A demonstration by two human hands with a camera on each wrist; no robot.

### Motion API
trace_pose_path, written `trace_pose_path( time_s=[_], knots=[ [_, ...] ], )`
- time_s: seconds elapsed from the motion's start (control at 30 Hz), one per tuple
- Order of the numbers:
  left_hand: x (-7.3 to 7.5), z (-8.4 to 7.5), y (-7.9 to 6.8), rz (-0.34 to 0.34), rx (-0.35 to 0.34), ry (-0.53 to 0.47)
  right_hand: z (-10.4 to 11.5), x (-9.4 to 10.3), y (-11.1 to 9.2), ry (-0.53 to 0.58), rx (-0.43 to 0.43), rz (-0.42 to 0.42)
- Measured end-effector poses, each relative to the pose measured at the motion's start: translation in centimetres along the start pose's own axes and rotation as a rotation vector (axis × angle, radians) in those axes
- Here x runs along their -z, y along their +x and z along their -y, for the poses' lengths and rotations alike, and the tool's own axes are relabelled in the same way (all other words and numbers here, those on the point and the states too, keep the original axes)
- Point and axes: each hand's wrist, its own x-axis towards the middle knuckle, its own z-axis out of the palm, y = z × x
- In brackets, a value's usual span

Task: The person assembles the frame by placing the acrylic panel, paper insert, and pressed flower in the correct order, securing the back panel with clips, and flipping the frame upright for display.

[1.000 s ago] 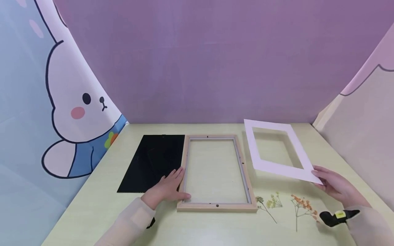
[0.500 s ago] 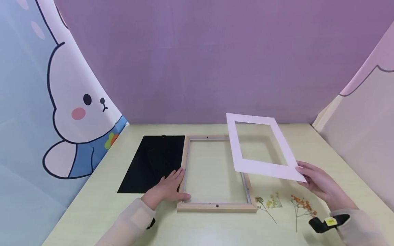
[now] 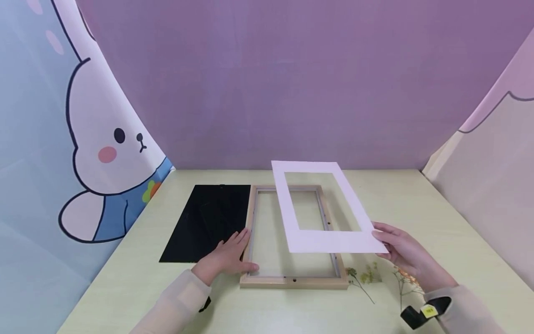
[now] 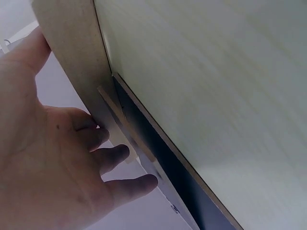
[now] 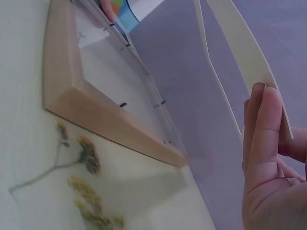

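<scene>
My left hand [image 3: 225, 255] rests with spread fingers on the left rail of a pale wooden picture frame [image 3: 271, 282], lying flat. In the left wrist view its fingers [image 4: 136, 184] look loosely extended beside the frame's edge. My right hand [image 3: 402, 250] pinches the near right corner of a white mat board [image 3: 333, 242] with a rectangular window. Tilted in the air, the mat covers part of the frame's right half from the head view. The right wrist view shows the mat [image 5: 244, 48] between thumb and fingers, apart from the frame [image 5: 62, 72].
A black backing board [image 3: 206, 222] lies against the frame's left side. Right of the frame are dried flowers: a dark green sprig [image 3: 352, 272], a yellow-green one [image 3: 369, 273] and an orange one [image 3: 400, 283], partly hidden by my right hand. A purple wall [image 3: 271, 93] stands behind.
My right hand has carried the mat board leftward from beside the frame to above its right half. The left hand stays on the frame.
</scene>
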Motion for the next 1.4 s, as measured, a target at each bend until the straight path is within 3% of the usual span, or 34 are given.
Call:
trace_pose_path(
  time_s=[0.27,0.67,0.9,1.4],
  knots=[
    [0.0,0.0,-0.1,-0.001,-0.007,-0.004,-1.6,-1.3,0.6,-0.012,-0.039,0.012],
    [0.0,0.0,-0.1,-0.004,-0.004,0.007,-3.3,-4.0,1.4,-0.054,-0.104,-0.066],
    [-0.3,0.1,0.2,0.003,0.026,0.025,-3.9,-5.1,1.8,-0.02,-0.131,-0.109],
    [-0.4,0.6,0.4,-0.007,0.006,0.013,-4.4,-6.7,2.2,0.024,-0.157,-0.224]
  ],
)
